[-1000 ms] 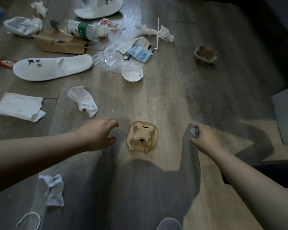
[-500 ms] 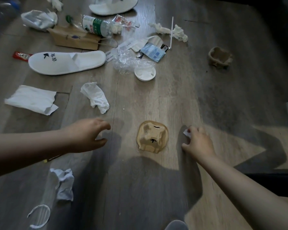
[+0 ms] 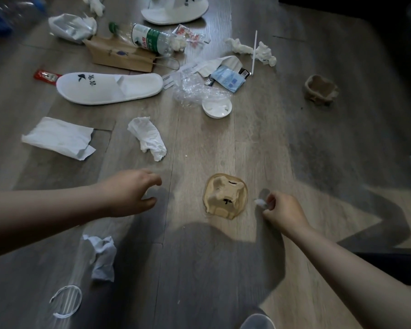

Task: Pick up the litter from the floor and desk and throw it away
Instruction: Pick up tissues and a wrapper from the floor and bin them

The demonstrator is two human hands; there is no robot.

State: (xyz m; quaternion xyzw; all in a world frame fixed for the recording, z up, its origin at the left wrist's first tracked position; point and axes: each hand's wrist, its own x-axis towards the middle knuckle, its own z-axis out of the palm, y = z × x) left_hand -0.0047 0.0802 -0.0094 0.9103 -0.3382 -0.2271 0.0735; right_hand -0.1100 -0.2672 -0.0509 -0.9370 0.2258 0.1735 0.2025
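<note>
On the floor [image 3: 282,143] before you lay the crushed pulp cup [image 3: 226,197] | your right hand [image 3: 282,210] pinched a small white scrap [image 3: 259,202] just beside it | your left hand [image 3: 128,193] hovered, fingers loose, empty | step: gathering floor litter | next probably called for the left hand closing on that cup

Head-worn camera looks steeply down, near a littered floor [image 3: 259,143]
</note>
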